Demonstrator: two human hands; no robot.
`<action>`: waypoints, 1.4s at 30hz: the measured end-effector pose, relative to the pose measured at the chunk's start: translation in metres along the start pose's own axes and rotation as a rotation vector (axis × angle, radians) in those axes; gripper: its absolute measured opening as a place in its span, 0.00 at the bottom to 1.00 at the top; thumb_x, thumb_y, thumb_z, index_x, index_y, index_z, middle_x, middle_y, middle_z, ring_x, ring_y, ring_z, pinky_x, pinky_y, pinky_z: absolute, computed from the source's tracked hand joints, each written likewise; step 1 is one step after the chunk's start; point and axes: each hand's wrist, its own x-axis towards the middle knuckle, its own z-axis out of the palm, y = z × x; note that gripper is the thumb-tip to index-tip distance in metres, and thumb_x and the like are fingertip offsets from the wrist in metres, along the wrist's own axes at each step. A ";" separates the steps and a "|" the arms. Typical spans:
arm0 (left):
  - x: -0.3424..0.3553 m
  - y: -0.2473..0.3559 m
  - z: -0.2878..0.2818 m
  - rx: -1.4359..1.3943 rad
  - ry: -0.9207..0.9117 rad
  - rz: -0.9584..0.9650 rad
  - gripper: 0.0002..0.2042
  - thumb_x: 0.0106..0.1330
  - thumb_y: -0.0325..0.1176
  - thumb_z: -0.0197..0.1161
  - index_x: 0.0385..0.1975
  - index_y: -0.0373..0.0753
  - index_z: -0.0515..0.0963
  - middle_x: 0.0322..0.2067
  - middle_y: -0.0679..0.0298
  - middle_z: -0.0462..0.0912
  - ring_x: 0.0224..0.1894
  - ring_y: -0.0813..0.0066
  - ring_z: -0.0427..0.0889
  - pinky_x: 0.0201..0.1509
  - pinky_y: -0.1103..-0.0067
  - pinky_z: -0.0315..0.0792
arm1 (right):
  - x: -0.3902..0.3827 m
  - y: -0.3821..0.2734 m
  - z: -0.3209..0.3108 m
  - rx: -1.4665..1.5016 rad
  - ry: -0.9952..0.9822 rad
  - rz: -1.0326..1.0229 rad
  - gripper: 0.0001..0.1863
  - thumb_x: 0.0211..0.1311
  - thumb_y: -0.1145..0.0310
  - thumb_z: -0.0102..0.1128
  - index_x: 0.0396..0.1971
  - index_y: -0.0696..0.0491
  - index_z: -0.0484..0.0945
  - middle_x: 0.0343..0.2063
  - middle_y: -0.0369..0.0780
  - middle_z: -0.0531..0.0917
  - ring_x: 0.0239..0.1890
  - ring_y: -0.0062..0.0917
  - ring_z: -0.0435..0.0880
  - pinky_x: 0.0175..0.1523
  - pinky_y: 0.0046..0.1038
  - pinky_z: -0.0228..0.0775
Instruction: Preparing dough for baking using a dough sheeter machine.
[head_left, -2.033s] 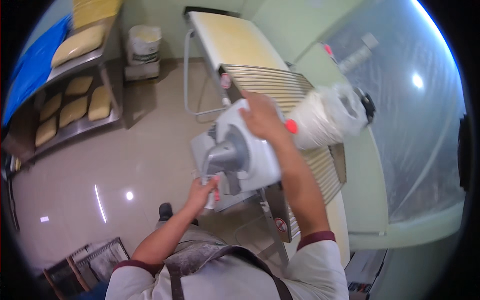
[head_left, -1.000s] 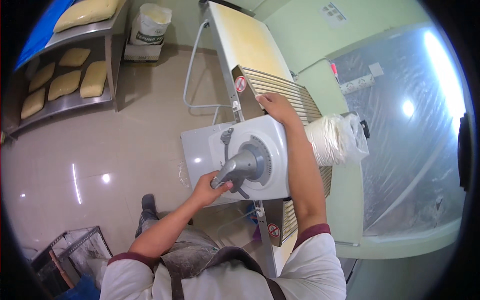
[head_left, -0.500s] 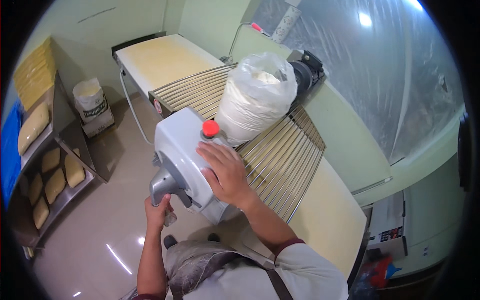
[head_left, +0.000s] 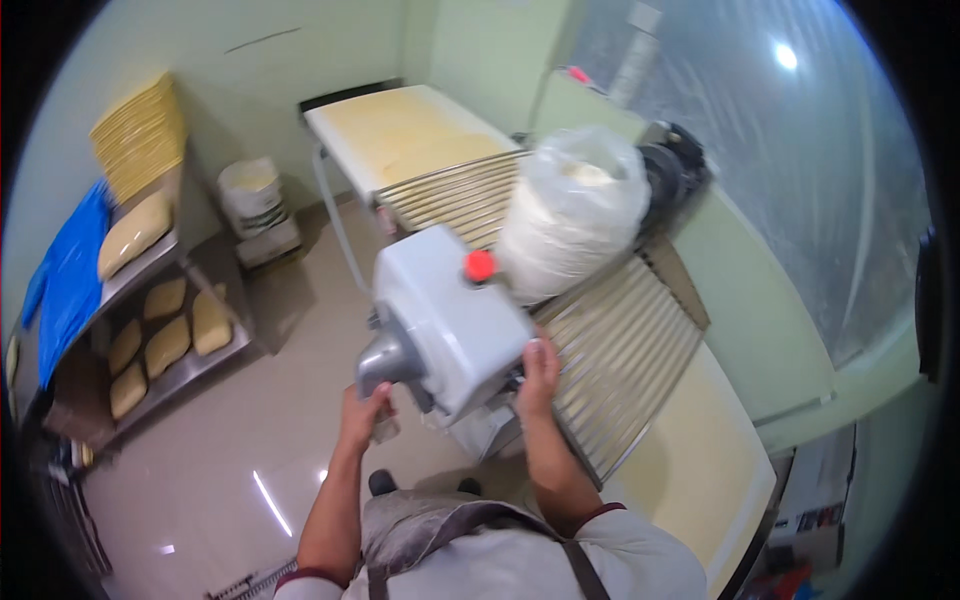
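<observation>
My left hand (head_left: 365,415) grips the handle at the end of a grey metal lever (head_left: 385,355) on the side of a dough sheeter's white housing (head_left: 440,310), which has a red button (head_left: 479,266) on top. My right hand (head_left: 540,370) is closed against the housing's lower right side, below the button, its fingertips partly hidden. Behind the housing a clear bag of white powder (head_left: 560,230) stands on the sheeter between two slatted metal guards (head_left: 620,370). The pale belt (head_left: 700,460) runs out toward the lower right.
At left, a steel shelf unit (head_left: 250,345) holds several wrapped dough slabs (head_left: 135,235), blue plastic (head_left: 70,280) and yellow sheets (head_left: 135,125). A white bucket or sack (head_left: 250,190) stands by the back wall. A plastic-covered window (head_left: 820,200) is at right, with white boxes (head_left: 815,485) below.
My right hand has moved from the housing's top, beside the red button, down to its lower right side. My left hand stays on the lever. The camera view has shifted.
</observation>
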 end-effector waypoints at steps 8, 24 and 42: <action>-0.003 -0.006 0.002 0.000 -0.048 -0.090 0.15 0.58 0.42 0.69 0.23 0.35 0.77 0.18 0.64 0.79 0.22 0.78 0.79 0.27 0.79 0.73 | 0.010 -0.011 0.017 0.039 0.304 0.035 0.15 0.71 0.56 0.48 0.38 0.53 0.75 0.29 0.31 0.76 0.30 0.15 0.72 0.37 0.19 0.63; 0.021 -0.012 -0.022 0.313 -0.163 0.226 0.16 0.55 0.42 0.70 0.34 0.36 0.81 0.22 0.61 0.82 0.25 0.77 0.77 0.33 0.77 0.73 | 0.053 -0.072 0.015 -0.610 0.124 -0.725 0.20 0.71 0.65 0.45 0.55 0.64 0.68 0.51 0.46 0.76 0.56 0.31 0.73 0.63 0.31 0.60; 0.034 -0.027 -0.021 0.236 -0.131 0.198 0.21 0.55 0.44 0.70 0.36 0.31 0.76 0.28 0.61 0.80 0.33 0.74 0.80 0.39 0.77 0.73 | 0.295 -0.196 0.023 -1.706 -0.568 -0.469 0.16 0.45 0.67 0.66 0.38 0.49 0.85 0.30 0.47 0.85 0.33 0.39 0.84 0.41 0.34 0.73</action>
